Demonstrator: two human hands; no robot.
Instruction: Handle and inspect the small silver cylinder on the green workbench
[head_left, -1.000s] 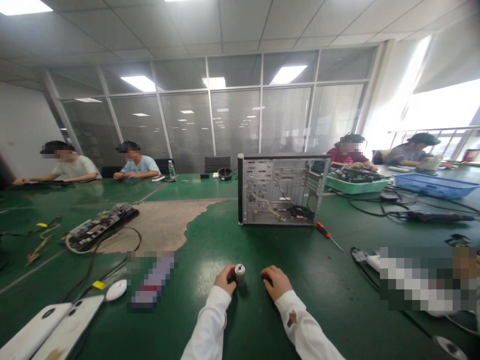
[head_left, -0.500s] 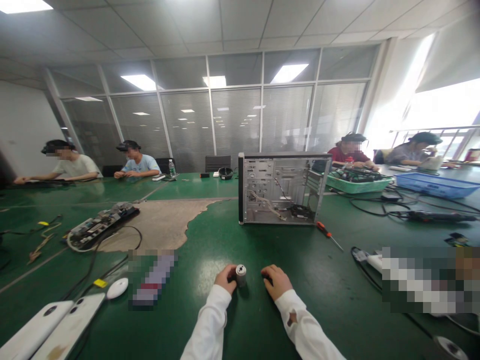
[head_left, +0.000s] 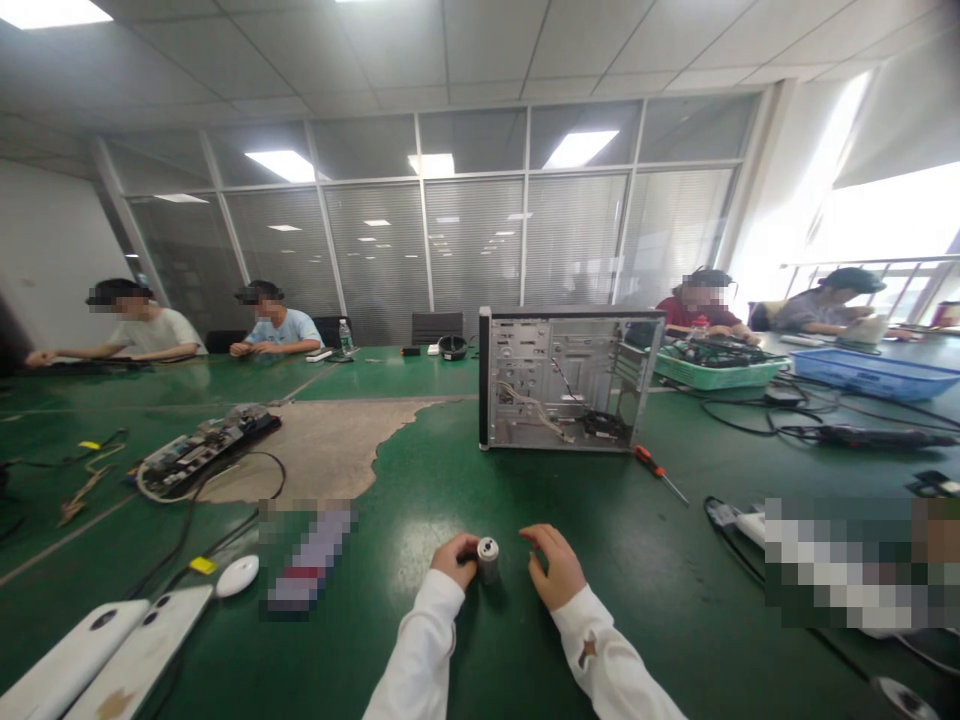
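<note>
Metal cyl.: we had the small grey metal cyl. [head_left: 488, 562] upright on the table [head_left: 517, 660], near side, btwn our hands; round, flat pale top w/ dark holes.
L hand: our L hand [head_left: 454, 560] was curled at the cyl.'s left side, fingertips against it; couldn't tell if it really gripped.
R hand: our R hand [head_left: 555, 565] was released, fingers loosely bent, just right of the cyl., apart from it.
Sleeves: we wore white sleeves [head_left: 416, 640], soft, creased; right one had a hole.
PC case: open boxy PC case [head_left: 574, 365], bare sheet metal, black front edge, cables inside, beyond our hands; screwdriver [head_left: 651, 462], orange/black handle, at its near right corner.
Table: glossy green top, ragged beige patch [head_left: 326, 440] left.
Left stuff: long circuit assy. [head_left: 202, 455], smooth white oval [head_left: 238, 577], 2 white slabs near.
Right stuff: green plastic basket [head_left: 720, 374], blue basket [head_left: 877, 376], black cables.
Room: glass partition [head_left: 476, 240] w/ blinds far, panelled ceiling, bright window [head_left: 900, 215] right; we saw 4 ppl seated far side.
</note>
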